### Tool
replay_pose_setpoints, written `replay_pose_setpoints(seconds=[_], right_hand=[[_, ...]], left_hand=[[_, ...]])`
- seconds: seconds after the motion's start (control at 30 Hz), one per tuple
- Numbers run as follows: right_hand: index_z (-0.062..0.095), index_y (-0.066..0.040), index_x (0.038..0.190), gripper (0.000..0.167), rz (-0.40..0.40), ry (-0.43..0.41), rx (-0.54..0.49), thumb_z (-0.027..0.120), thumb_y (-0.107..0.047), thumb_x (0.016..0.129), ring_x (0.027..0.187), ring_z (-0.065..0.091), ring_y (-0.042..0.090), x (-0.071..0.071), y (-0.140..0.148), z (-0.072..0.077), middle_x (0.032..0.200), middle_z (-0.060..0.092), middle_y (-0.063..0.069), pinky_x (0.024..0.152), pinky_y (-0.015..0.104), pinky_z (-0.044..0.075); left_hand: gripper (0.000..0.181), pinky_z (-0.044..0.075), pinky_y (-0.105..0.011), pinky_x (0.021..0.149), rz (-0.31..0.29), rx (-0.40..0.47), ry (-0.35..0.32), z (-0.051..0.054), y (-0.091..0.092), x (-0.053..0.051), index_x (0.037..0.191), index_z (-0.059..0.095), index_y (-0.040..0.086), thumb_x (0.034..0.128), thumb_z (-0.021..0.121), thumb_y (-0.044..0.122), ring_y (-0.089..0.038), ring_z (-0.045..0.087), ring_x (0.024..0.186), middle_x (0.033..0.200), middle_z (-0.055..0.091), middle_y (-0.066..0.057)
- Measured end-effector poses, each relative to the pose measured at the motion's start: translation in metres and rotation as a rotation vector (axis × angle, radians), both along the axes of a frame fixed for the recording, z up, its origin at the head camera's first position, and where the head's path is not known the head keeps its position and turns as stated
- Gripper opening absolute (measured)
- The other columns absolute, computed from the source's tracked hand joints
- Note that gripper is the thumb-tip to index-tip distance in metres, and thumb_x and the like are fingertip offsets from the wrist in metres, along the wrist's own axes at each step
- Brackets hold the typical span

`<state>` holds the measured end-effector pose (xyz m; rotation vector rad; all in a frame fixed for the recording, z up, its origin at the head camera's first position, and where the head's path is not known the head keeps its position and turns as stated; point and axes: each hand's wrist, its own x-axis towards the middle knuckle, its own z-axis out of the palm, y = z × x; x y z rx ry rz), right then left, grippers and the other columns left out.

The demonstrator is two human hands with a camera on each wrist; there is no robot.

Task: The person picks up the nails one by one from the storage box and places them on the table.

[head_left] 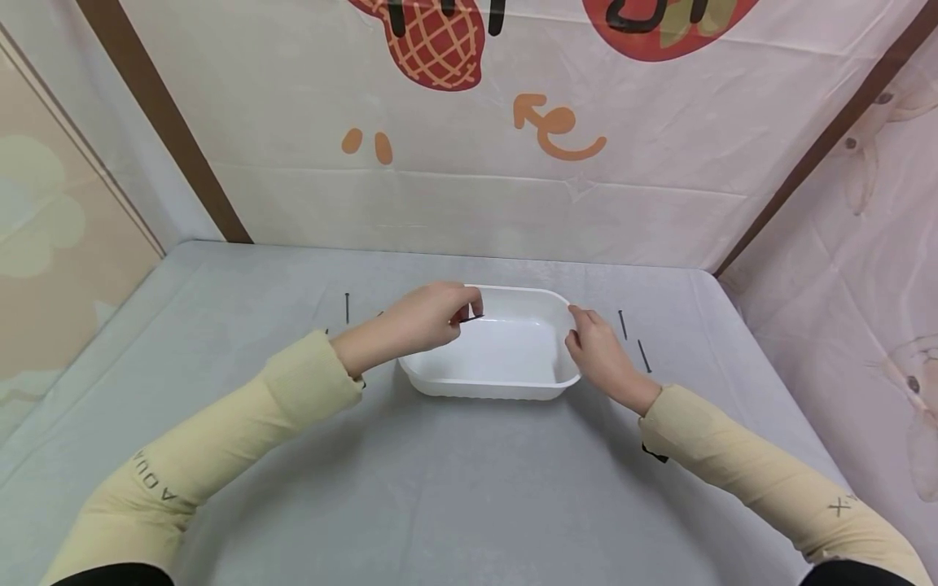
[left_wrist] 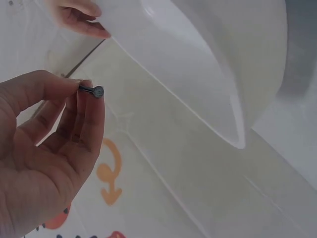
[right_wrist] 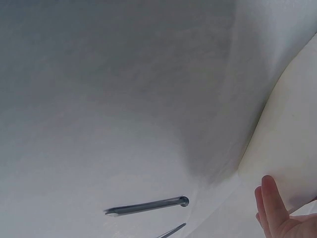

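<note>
My left hand point(head_left: 432, 313) is over the left part of a white plastic basin point(head_left: 494, 391), pinching a dark metal nail point(head_left: 472, 318) between thumb and fingertips. In the left wrist view the round flat head of that nail point(left_wrist: 98, 92) points outward from the fingertips. The basin is shallow and rectangular with rounded corners, and its visible floor is bare. At its right side my right hand point(head_left: 601, 350) holds the rim, with several fingers point(right_wrist: 274, 203) against the outer wall in the right wrist view.
Two nails, one upper point(head_left: 623, 324) and one lower point(head_left: 644, 356), lie on the grey-covered table point(head_left: 469, 488) right of the basin. Another nail point(head_left: 348, 308) lies to the left, with more partly hidden by my left arm. A printed curtain point(head_left: 469, 203) hangs behind the table.
</note>
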<state>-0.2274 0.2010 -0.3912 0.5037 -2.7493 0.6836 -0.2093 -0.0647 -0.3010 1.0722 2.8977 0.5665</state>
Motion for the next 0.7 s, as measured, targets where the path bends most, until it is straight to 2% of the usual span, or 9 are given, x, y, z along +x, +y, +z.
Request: replay_pose_setpoints(seconds=[0.33,0.7], right_hand=[[0.042,0.014,0.126,0.042,0.003,-0.005,-0.001,0.045,0.0,0.087,0.071,0.053,0.021,0.001,0.001,0.0,0.105,0.055,0.027,0.056,0.026,0.049],[0.042,0.014,0.127,0.042,0.003,0.0,0.004,0.045,0.0,0.087,0.071,0.052,0.02,0.001,0.0,0.0,0.104,0.055,0.027,0.056,0.026,0.048]], left_hand=[[0.033,0.047,-0.028,0.067,0.044,0.101,-0.019,-0.004,-0.017,0.003,0.098,0.061,0.004,0.0734,0.044,-0.011,-0.018,0.055,0.076,0.082,0.06,-0.004],[0.029,0.048,-0.029,0.067,0.088,0.163,-0.047,0.003,-0.028,0.009,0.097,0.06,0.004,0.0738,0.048,-0.009,-0.019,0.056,0.077,0.082,0.06,-0.005]])
